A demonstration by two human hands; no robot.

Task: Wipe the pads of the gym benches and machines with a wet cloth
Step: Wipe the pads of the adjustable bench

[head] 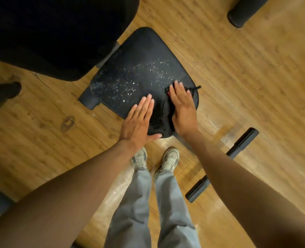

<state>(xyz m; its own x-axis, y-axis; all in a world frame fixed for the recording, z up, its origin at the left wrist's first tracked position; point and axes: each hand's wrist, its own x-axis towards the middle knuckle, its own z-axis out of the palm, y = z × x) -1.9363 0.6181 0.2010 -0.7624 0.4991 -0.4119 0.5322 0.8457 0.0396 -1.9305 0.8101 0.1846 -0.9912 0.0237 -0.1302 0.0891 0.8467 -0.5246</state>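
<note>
Right hand fingers: straight and close together, the right hand (182, 108) lies flat on a dark crumpled wet cloth (163, 111), pressing it onto the pad.
Left hand fingers: straight and together, thumb spread toward the near side; the left hand (139, 120) rests flat on the pad's near edge, just left of the cloth.
Cloth: on the near right part of the pad, partly under the right palm, a frayed end sticking out to the right of the fingertips.
Pad: black, rounded, padded bench seat (139, 68), speckled with bright water droplets across its middle and left.
Backrest: large black pad (55, 33) at far left, overlapping the seat.
Floor: warm brown wooden planks (255, 77); a black bench foot bar (223, 163) lies near right.
Person: grey trousers, pale trainers (168, 161), standing near the seat.
</note>
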